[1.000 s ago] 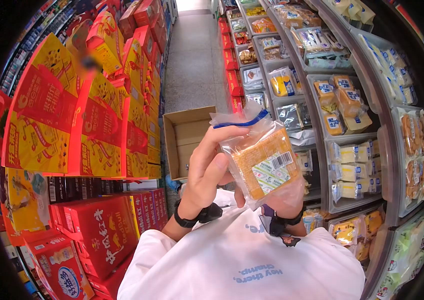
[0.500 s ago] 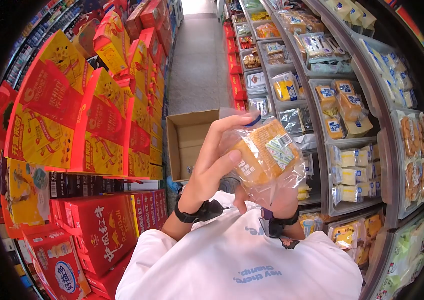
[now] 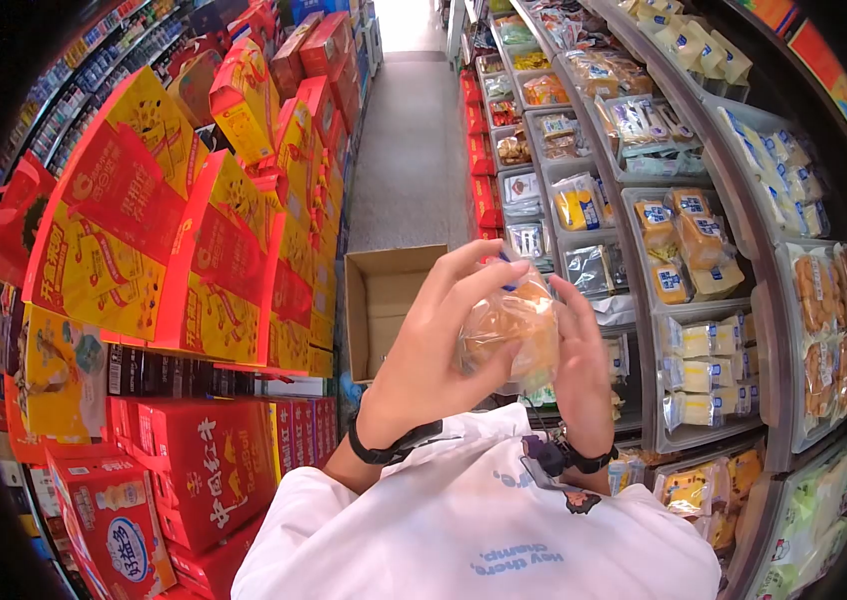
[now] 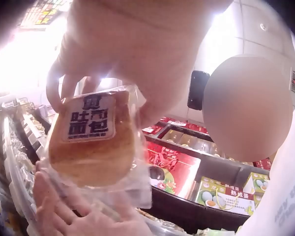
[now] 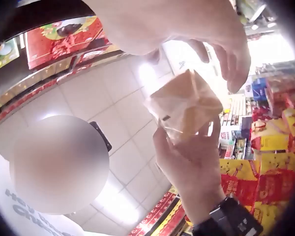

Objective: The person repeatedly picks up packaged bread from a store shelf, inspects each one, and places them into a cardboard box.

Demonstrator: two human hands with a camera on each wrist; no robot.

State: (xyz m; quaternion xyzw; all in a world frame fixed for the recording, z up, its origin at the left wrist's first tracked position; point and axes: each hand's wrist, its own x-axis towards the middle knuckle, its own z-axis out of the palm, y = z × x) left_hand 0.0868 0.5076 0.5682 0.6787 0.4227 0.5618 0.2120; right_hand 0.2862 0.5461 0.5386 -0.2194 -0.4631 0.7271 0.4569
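In the head view my left hand (image 3: 434, 345) grips a clear-wrapped piece of bread (image 3: 512, 330) between its thumb and fingers, in front of the white shirt. The left wrist view shows the dark-lettered label on the golden bread (image 4: 96, 147), with the left hand (image 4: 132, 49) above it. Beside the package in the head view is my right hand (image 3: 586, 370), its fingers extended. From the right wrist, the right hand (image 5: 191, 29) appears with loosely bent fingers near the wrapper (image 5: 187, 105); whether it touches the plastic is unclear.
An open cardboard box (image 3: 369, 310) lies on the aisle floor beyond the hands. Red and yellow cartons (image 3: 134, 230) are stacked at the left. Grey bins of packaged bread (image 3: 699, 245) line the right side.
The package has turned, so its barcode label no longer shows in the head view. My right hand has come from beneath it to its right side, fingers raised. The left hand keeps its hold.
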